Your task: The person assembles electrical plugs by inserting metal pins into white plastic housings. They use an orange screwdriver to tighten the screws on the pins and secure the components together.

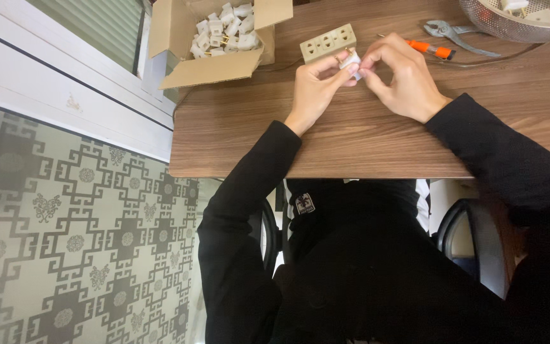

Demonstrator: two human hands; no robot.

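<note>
Nearest the camera, black sleeves (249, 191) run up from the person's lap onto a wooden table (351, 140). Past the table's near edge the two hands meet over the wood. The left hand (313, 89) has its fingertips pinched shut on a small white plug (352, 64), and the right hand (402, 76) closes on the same plug from the other side, thumb and forefinger pressed against it. A brass prong shows at the plug's upper end, between the hands. The plug is held just above the tabletop, near the middle of the table's width. Just behind the hands lies a beige socket block (328, 43) with rows of holes, close to the plug or touching it; which, cannot be told. To its right, beyond the right hand, lies an orange-handled tool (429, 48), then grey pliers (453, 33). Farther left sits an open cardboard box (179, 32) full of white plugs (224, 28). At the far right corner a metal strainer (510, 22) holds more white parts.
</note>
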